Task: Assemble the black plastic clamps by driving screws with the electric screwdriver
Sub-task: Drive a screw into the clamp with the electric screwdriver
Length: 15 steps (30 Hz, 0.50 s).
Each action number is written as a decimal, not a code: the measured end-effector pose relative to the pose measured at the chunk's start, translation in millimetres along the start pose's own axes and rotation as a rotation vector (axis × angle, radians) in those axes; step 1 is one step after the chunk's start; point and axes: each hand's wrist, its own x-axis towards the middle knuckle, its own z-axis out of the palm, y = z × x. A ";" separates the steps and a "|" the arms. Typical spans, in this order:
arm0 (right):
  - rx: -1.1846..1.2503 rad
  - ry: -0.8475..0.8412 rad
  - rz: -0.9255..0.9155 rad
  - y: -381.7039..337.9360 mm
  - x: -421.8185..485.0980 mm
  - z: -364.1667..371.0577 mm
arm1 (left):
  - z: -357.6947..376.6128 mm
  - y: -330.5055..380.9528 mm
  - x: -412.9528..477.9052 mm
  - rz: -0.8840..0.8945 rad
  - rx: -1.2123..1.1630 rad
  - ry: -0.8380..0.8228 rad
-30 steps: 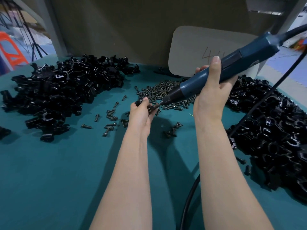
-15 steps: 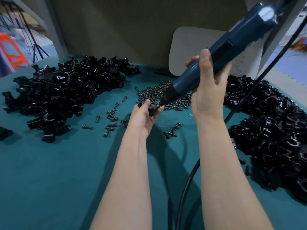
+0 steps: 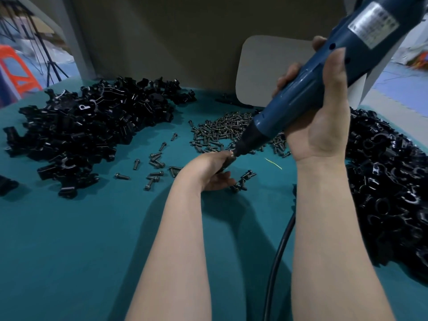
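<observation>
My right hand [image 3: 317, 117] grips the blue electric screwdriver [image 3: 324, 70], which slants steeply down to the left. Its black tip meets a small black plastic clamp [image 3: 228, 162] held in my left hand [image 3: 208, 170] just above the teal table [image 3: 81, 239]; my fingers hide most of the clamp. A heap of dark screws [image 3: 222, 133] lies right behind my left hand. Loose screws [image 3: 155, 163] are scattered to its left.
A big pile of black clamps [image 3: 88, 133] covers the table's far left. Another clamp pile [image 3: 389, 186] fills the right side. The screwdriver's black cable [image 3: 278, 256] runs down between my forearms. A grey board [image 3: 261, 68] leans on the wall behind.
The screwdriver has swung from a shallow slant to a steep one, its rear rising towards the top right. My left hand dropped slightly with the clamp, the tip staying on it.
</observation>
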 end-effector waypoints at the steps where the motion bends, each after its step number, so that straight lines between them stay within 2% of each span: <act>1: 0.003 0.016 -0.004 -0.4 0.1 -1.5 | -0.5 0.4 0.0 -0.005 0.018 0.005; 7: 0.033 -0.054 -0.028 -5.4 0.7 -6.9 | -1.6 2.1 -0.1 -0.020 0.079 0.011; 9: 0.024 0.002 -0.032 -3.9 1.1 -4.8 | -2.1 3.2 0.4 -0.021 0.062 0.015; 12: 0.047 0.111 -0.040 -0.6 1.5 -7.1 | -4.9 4.2 3.5 -0.028 0.169 0.039; 15: 0.086 0.126 -0.041 -0.9 2.4 -14.7 | -7.6 5.8 6.5 -0.029 0.269 0.047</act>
